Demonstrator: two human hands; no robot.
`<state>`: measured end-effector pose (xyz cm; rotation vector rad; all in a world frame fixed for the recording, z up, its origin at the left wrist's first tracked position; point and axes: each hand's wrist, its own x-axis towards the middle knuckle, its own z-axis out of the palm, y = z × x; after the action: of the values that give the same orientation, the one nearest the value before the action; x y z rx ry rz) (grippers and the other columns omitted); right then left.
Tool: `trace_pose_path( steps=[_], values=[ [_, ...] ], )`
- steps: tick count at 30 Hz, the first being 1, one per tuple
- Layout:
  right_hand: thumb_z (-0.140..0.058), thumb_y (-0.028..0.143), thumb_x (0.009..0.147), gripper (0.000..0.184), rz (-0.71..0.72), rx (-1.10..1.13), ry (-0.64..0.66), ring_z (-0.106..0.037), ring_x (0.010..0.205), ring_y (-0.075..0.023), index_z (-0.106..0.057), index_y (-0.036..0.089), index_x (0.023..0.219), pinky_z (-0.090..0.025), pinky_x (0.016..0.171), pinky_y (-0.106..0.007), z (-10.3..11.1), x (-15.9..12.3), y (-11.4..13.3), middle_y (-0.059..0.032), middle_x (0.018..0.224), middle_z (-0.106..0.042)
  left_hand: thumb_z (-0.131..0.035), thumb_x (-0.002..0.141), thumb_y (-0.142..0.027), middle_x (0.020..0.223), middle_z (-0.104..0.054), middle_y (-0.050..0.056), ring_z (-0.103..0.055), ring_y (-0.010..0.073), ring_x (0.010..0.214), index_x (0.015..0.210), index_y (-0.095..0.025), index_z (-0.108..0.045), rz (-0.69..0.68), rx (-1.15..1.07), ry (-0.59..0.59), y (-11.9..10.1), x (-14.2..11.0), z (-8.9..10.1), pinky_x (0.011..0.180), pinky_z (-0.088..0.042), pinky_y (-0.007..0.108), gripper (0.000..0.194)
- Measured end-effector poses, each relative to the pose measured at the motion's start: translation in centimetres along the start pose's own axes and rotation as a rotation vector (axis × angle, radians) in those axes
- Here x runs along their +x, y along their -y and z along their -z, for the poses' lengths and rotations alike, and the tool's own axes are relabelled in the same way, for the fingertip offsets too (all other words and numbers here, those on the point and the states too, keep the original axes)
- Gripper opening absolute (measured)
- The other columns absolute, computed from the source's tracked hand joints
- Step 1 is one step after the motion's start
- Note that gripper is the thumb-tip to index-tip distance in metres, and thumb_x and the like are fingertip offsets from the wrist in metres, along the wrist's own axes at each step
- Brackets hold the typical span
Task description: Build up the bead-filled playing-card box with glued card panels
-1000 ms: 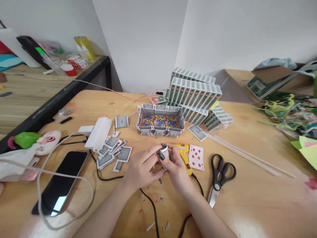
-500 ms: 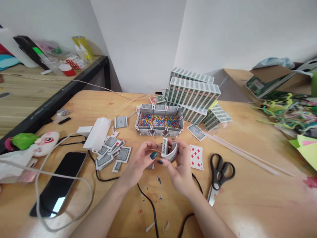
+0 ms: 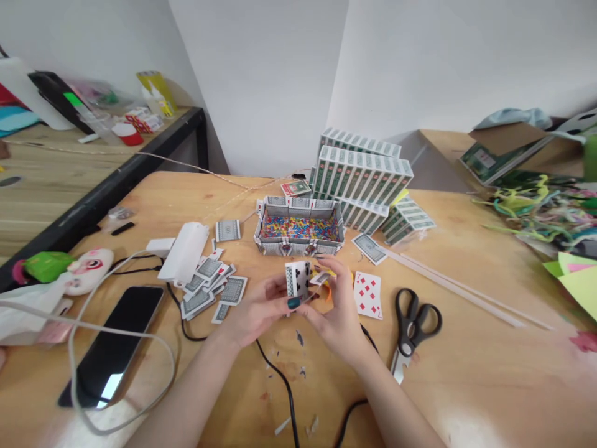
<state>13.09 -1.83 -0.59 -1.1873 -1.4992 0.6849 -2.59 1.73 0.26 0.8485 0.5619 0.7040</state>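
Both my hands meet at the middle of the wooden table (image 3: pixel 466 348). My left hand (image 3: pixel 261 308) pinches a small folded playing card piece (image 3: pixel 297 279), its face with black club pips turned up. My right hand (image 3: pixel 338 311) is closed on the same piece from the right side. A yellow glue gun (image 3: pixel 329 283) lies mostly hidden behind my right fingers. Just beyond stands a box made of cards (image 3: pixel 300 231) filled with coloured beads.
Black scissors (image 3: pixel 413 326) and a seven of diamonds (image 3: pixel 367 294) lie to the right. Loose cut cards (image 3: pixel 209 283), a white device (image 3: pixel 184 252), a phone (image 3: pixel 114 342) and cables lie left. Stacked card packs (image 3: pixel 364 180) stand behind the box. Long glue sticks (image 3: pixel 457 289) run right.
The hands have turned the folded card piece so its pip face shows and lifted it slightly; the left hand shifted to grip it from below.
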Motion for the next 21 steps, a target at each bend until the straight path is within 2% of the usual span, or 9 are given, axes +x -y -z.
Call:
trace_pose_path(
  steps=[3, 7, 10, 13, 16, 21],
  values=[
    [-0.072, 0.031, 0.071, 0.060, -0.086, 0.129, -0.026, -0.048, 0.111, -0.0248, -0.039, 0.027, 0.121, -0.042, 0.094, -0.043, -0.1, 0.1, -0.5, -0.0091, 0.121, -0.045, -0.075, 0.067, -0.025, 0.109, -0.066, 0.010, -0.059, 0.0267, 0.106, 0.109, -0.018, -0.063, -0.072, 0.043, -0.100, -0.1, 0.1, 0.2, 0.088, -0.046, 0.034, 0.044],
    [-0.065, 0.036, 0.077, 0.054, -0.208, 0.328, -0.011, -0.050, 0.101, -0.0220, -0.040, 0.028, 0.124, -0.047, 0.082, -0.037, 0.1, 0.2, -0.3, -0.0074, 0.111, -0.050, -0.077, 0.064, -0.024, 0.109, -0.067, 0.009, -0.059, 0.0264, 0.106, 0.108, -0.018, -0.063, -0.140, 0.102, -0.167, -0.2, 0.3, 0.1, 0.089, -0.046, 0.034, 0.046],
    [-0.067, 0.034, 0.075, 0.057, -0.248, 0.451, 0.019, -0.051, 0.086, -0.0170, -0.041, 0.030, 0.126, -0.047, 0.076, -0.033, 0.3, 0.4, -0.1, -0.0058, 0.109, -0.048, -0.078, 0.062, -0.019, 0.115, -0.064, 0.010, -0.059, 0.0263, 0.106, 0.115, -0.018, -0.057, -0.130, 0.173, -0.173, 0.0, 0.4, 0.0, 0.087, -0.048, 0.034, 0.058],
    [-0.068, 0.032, 0.074, 0.058, -0.289, 0.524, 0.085, -0.049, 0.072, -0.0134, -0.042, 0.028, 0.125, -0.046, 0.068, -0.030, 0.5, 0.6, 0.1, -0.0022, 0.092, -0.050, -0.076, 0.062, -0.015, 0.120, -0.060, 0.010, -0.060, 0.0243, 0.106, 0.122, -0.020, -0.049, -0.109, 0.258, -0.167, 0.6, 0.3, 0.0, 0.088, -0.049, 0.034, 0.066],
    [-0.069, 0.030, 0.073, 0.058, -0.317, 0.581, 0.144, -0.046, 0.064, -0.0130, -0.043, 0.026, 0.125, -0.043, 0.062, -0.027, 0.7, 0.7, 0.3, 0.0029, 0.073, -0.047, -0.073, 0.066, -0.015, 0.118, -0.061, 0.009, -0.061, 0.0220, 0.103, 0.123, -0.022, -0.045, -0.088, 0.338, -0.157, 1.1, 0.2, 0.0, 0.086, -0.051, 0.034, 0.064],
    [-0.068, 0.024, 0.074, 0.053, -0.285, 0.590, 0.160, -0.043, 0.061, -0.0119, -0.042, 0.029, 0.120, -0.038, 0.059, -0.025, 0.8, 0.5, 0.9, 0.0059, 0.066, -0.043, -0.075, 0.064, -0.017, 0.117, -0.059, 0.008, -0.061, 0.0225, 0.102, 0.118, -0.021, -0.048, -0.105, 0.403, -0.144, 1.1, 0.2, 0.1, 0.083, -0.051, 0.032, 0.060]
  ],
)
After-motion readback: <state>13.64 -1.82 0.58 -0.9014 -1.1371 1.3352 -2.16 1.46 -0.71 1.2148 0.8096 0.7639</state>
